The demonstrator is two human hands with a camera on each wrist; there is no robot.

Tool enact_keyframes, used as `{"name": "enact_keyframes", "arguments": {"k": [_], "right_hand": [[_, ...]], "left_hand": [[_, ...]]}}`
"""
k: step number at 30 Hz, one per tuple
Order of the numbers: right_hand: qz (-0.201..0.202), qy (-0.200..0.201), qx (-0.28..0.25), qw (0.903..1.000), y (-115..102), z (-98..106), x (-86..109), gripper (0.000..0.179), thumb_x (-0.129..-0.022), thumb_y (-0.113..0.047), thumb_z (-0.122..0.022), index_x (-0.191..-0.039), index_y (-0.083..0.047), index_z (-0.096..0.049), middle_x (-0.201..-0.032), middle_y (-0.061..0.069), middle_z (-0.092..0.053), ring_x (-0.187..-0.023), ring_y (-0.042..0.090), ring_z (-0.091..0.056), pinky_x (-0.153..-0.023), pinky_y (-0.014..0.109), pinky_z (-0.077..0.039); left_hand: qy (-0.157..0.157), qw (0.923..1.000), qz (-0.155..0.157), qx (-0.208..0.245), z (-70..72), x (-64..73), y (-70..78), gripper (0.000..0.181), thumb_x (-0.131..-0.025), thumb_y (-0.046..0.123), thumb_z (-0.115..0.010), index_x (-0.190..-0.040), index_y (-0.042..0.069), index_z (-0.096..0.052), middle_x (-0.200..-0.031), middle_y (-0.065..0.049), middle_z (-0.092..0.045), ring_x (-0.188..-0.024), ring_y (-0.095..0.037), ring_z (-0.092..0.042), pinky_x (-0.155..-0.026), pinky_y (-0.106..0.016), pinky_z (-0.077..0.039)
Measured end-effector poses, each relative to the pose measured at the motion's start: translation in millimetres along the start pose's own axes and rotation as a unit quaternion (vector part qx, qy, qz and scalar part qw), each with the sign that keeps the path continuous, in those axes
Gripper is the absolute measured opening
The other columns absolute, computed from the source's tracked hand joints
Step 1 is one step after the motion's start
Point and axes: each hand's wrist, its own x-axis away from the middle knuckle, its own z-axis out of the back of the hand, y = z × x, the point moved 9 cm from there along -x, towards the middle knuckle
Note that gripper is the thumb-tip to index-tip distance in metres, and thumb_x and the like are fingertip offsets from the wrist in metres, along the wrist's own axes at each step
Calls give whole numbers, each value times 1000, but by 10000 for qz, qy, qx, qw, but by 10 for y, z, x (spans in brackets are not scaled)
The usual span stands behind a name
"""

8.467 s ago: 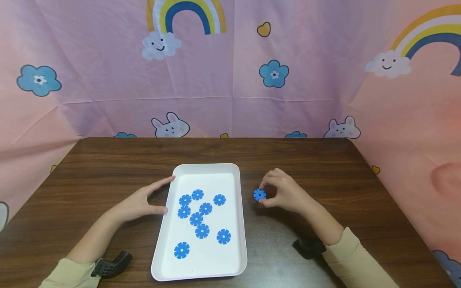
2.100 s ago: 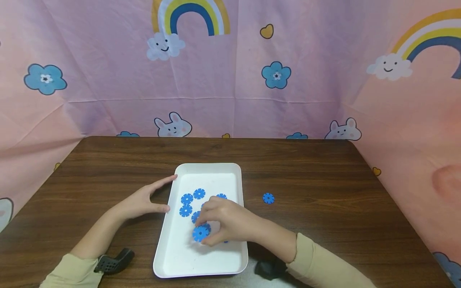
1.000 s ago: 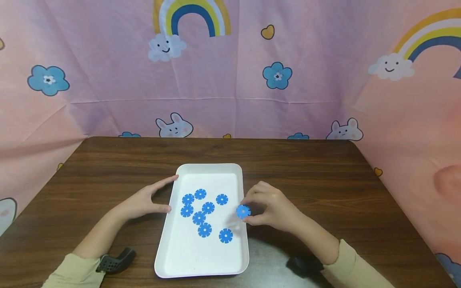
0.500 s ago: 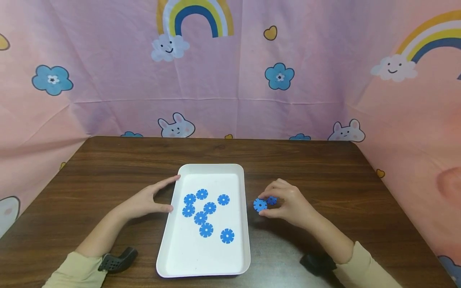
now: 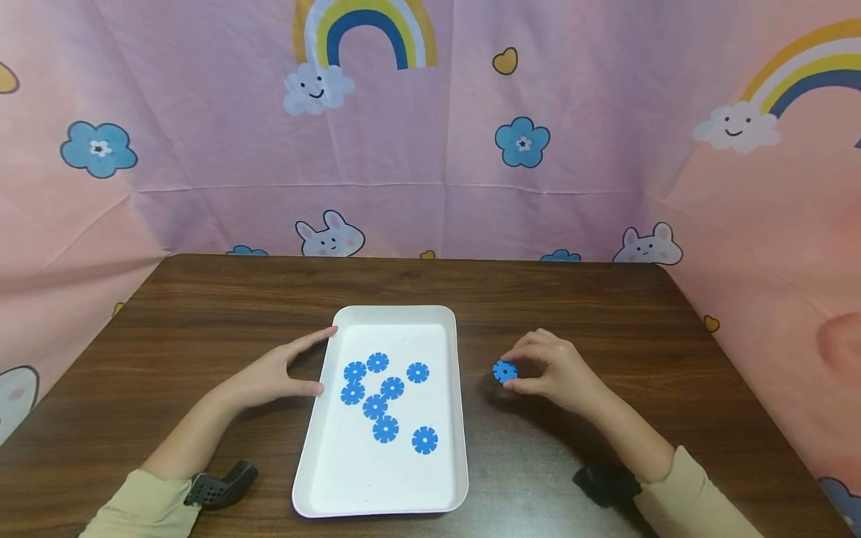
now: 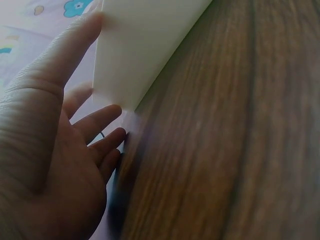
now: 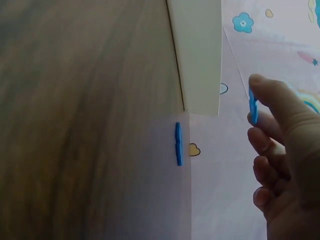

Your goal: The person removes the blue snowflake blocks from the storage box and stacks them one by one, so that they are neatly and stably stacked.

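Thumb and forefinger of my right hand (image 5: pixel 561 373) pinch a blue notched plastic disc (image 5: pixel 505 371), held above the table to the right of the tray. In the right wrist view a second blue disc (image 7: pixel 179 145) lies flat on the table, lower than the pinched one; in the head view the pinched disc hides it. My left hand (image 5: pixel 265 381) is spread at the left side of the white tray (image 5: pixel 377 486), thumb and forefinger tips touching its rim. Several more blue discs (image 5: pixel 392 388) lie in the tray, some of them touching each other.
The brown wooden table (image 5: pixel 572 299) reaches back to a pink cloth backdrop (image 5: pixel 403 149) printed with rainbows and rabbits. A black wrist device (image 5: pixel 222 486) sits at the left sleeve, another black device (image 5: pixel 607 486) at the right.
My right hand has set one disc on the table, taken another from the tray's front part and carried it right, over the first. My left hand has stayed at the rim.
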Motion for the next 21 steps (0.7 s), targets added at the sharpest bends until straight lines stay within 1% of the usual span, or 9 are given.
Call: {"name": "enact_keyframes", "arguments": {"k": [4,7,13,21], "right_hand": [[-119,-56,43,9999,98,3,15,29,-69,-15,-87,-96,-14,-74,-89,-12,-63,-84,8,-52,-63,24,-47],[-201,-113,49,9997,159,-3,27,29,-70,-15,-87,-96,-14,-74,-89,-12,-63,-84,9,-53,-65,25,-47],[-403,-270,99,9988,275,-41,52,28,-72,-18,-86,-97,-14,-75,-90,-11,-62,-86,10,-54,-69,29,-49],[-637,-463,89,9969,396,-132,54,26,-74,-20,-85,-97,-15,-75,-89,-12,-62,-86,10,-53,-71,31,-48]], "left_hand": [[14,10000,17,-72,0,1,-12,84,-78,32,-78,-149,26,-34,-152,-16,-30,-137,-44,-22,-97,-73,-22],[17,10000,31,-81,-1,0,-16,84,-78,33,-78,-149,26,-34,-152,-16,-30,-137,-44,-22,-97,-73,-22],[9,10000,0,-64,-4,-1,-9,84,-78,32,-79,-149,26,-34,-152,-16,-29,-138,-44,-22,-97,-73,-21],[23,10000,-47,-33,6,-5,-6,84,-77,31,-79,-149,25,-35,-152,-16,-30,-138,-44,-22,-97,-73,-21]]}}
